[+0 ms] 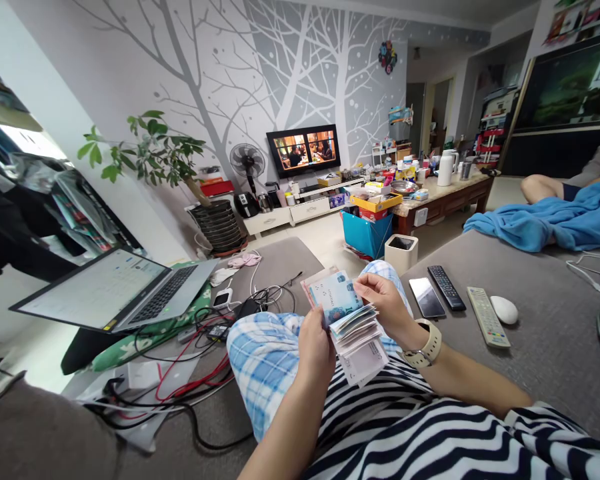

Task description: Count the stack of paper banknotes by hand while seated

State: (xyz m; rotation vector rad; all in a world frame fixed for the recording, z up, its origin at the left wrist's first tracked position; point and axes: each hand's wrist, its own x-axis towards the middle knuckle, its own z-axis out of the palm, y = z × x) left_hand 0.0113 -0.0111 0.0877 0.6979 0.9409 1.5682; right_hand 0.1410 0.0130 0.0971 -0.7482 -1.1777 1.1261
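A stack of banknotes (357,330) is bent over in my left hand (316,343), whose thumb and fingers close on its left side. The notes fan out toward my lap, with pale ones at the bottom. On top, a blue banknote (336,297) stands up, and a pinkish note shows behind its left edge. My right hand (383,300), with a cream watch (427,343) on the wrist, pinches the blue note's upper right corner between thumb and fingers. Both hands are above my lap, over blue checked trousers (267,347).
Right of me on the sofa lie a phone (427,298), a black remote (447,288), a pale remote (487,317) and a white mouse (505,310). Left are an open laptop (165,293) and tangled cables (195,383). A person's bare leg (543,190) rests near a blue blanket (555,213).
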